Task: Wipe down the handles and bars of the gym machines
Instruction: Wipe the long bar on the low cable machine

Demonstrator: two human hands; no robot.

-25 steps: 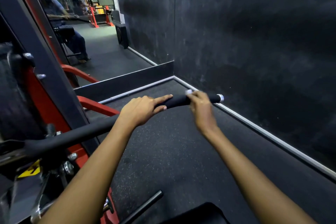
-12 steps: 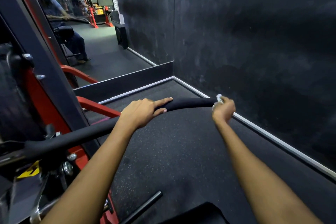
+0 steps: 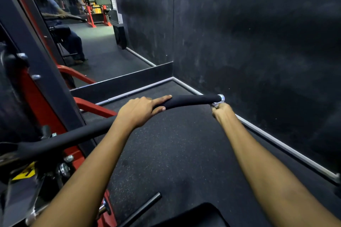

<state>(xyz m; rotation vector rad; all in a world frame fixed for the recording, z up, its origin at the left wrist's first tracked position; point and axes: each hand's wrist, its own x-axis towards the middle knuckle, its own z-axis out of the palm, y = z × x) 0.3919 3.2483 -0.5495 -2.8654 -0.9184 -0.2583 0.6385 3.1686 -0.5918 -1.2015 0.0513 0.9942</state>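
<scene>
A long black padded bar (image 3: 191, 100) of the red-and-black gym machine runs from lower left toward the wall and ends in a silver cap (image 3: 221, 97). My left hand (image 3: 142, 109) rests on top of the bar near its middle, index finger stretched along it and thumb underneath. My right hand (image 3: 222, 111) sits just below the bar's capped end, fingers curled around a small white wipe (image 3: 215, 104) of which only a scrap shows.
The machine's red frame (image 3: 96, 108) and dark upright (image 3: 42, 72) fill the left side. A mirror (image 3: 88, 38) behind it reflects a seated person. The black wall (image 3: 258, 42) stands close on the right, above speckled rubber floor (image 3: 175, 149). A black seat pad (image 3: 193, 215) lies at the bottom.
My right hand has slid with the wipe from the middle of the grip out to the capped end, then dropped just below it. My left hand has stayed on the bar.
</scene>
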